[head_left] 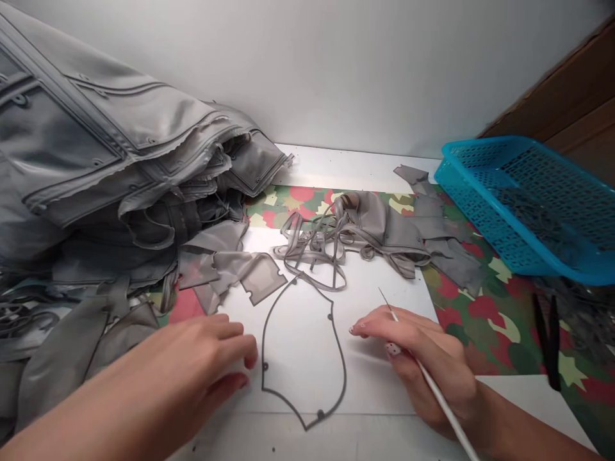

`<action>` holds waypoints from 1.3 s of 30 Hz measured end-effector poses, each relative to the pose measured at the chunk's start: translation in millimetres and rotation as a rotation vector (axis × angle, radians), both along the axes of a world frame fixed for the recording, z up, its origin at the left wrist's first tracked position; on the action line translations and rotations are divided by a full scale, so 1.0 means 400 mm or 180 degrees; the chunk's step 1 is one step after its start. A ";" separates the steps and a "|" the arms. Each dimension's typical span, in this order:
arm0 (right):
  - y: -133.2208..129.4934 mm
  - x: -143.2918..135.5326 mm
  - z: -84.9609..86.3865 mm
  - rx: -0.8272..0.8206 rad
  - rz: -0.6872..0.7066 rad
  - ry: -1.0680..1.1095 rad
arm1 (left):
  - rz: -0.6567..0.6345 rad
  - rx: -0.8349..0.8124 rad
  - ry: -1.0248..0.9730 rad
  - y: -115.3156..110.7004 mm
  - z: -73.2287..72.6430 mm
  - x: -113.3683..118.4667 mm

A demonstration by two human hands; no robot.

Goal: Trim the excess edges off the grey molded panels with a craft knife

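A thin dark-grey gasket-like loop [344, 368] with small round tabs lies flat on the white sheet [384, 397], between my hands. At its left edge is my left hand [216, 358], fingers loosely curled and thumb slightly apart, with no held object visible. My right hand [423, 365], to the right of the loop, is closed around a slim white-handled needle pick [439, 397]. The needle points up and away, above the sheet. Just beyond the loop, touching its top, is a tangle of grey strips [317, 246]. Grey scraps [216, 266] lie beyond my left hand.
A tall pile of grey moulded sheets [129, 134] fills the left side. At right stands a blue perforated basket [519, 211] with dark thin pieces inside. Black tweezers [548, 339] lie on the camouflage-patterned mat [485, 326]. A white wall [355, 77] rises behind.
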State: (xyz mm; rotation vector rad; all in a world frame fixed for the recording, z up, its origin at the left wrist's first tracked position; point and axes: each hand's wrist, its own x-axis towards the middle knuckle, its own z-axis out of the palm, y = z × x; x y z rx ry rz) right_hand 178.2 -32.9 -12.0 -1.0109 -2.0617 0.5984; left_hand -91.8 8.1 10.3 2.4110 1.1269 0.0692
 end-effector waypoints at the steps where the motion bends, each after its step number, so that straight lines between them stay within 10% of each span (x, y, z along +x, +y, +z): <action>1: -0.008 -0.002 0.001 -0.0076 0.0066 -0.0007 | -0.0153 -0.0157 0.0029 -0.014 -0.003 0.005; 16: -0.119 -0.082 -0.054 0.0861 0.0295 -0.0417 | -0.0492 0.0596 -0.0438 -0.084 -0.044 0.052; 21: -0.109 -0.074 -0.045 0.0504 0.0162 -0.0310 | -0.0269 -0.0268 -0.1456 -0.116 0.005 0.093; 32: -0.081 0.041 0.139 -0.0522 -0.0500 0.0005 | 0.1308 -0.1964 -0.2640 -0.143 0.047 0.119; 39: 0.050 0.017 0.107 -0.1498 -0.0057 -0.0399 | 0.1820 -0.0139 -0.1433 -0.143 -0.034 0.120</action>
